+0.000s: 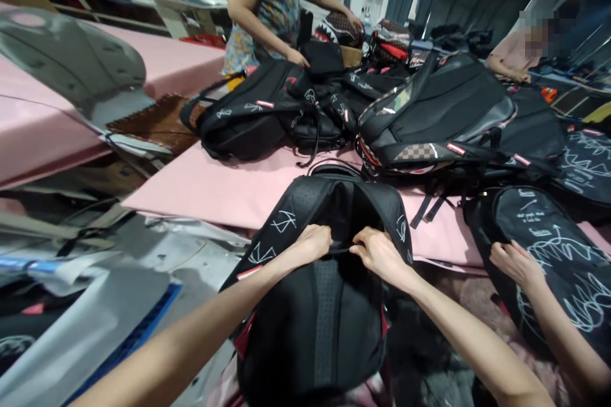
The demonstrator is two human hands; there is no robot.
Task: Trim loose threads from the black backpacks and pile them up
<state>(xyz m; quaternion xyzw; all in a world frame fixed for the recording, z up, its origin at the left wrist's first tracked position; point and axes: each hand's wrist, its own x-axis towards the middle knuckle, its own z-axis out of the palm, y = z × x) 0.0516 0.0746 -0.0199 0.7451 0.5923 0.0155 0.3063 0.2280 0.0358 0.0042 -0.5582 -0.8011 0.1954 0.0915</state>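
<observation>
A black backpack [286, 305] leans against the table edge in front of me, its back panel and shoulder straps facing up. White scribbled drawings mark the straps. My left hand [312, 243] is closed on the edge of an opening across the upper back panel. Close by on the right, my right hand [379, 255] pinches the same edge between thumb and fingers. A dark gap shows above the edge, between the straps. Whether a zip pull is in my fingers cannot be made out.
Several black backpacks [439, 108] are piled on the pink table [191, 184]. At right, a co-worker's hand [518, 262] rests on another scribbled backpack [548, 222]. A person in a patterned top [284, 6] stands across the table. A grey chair [71, 57] stands left.
</observation>
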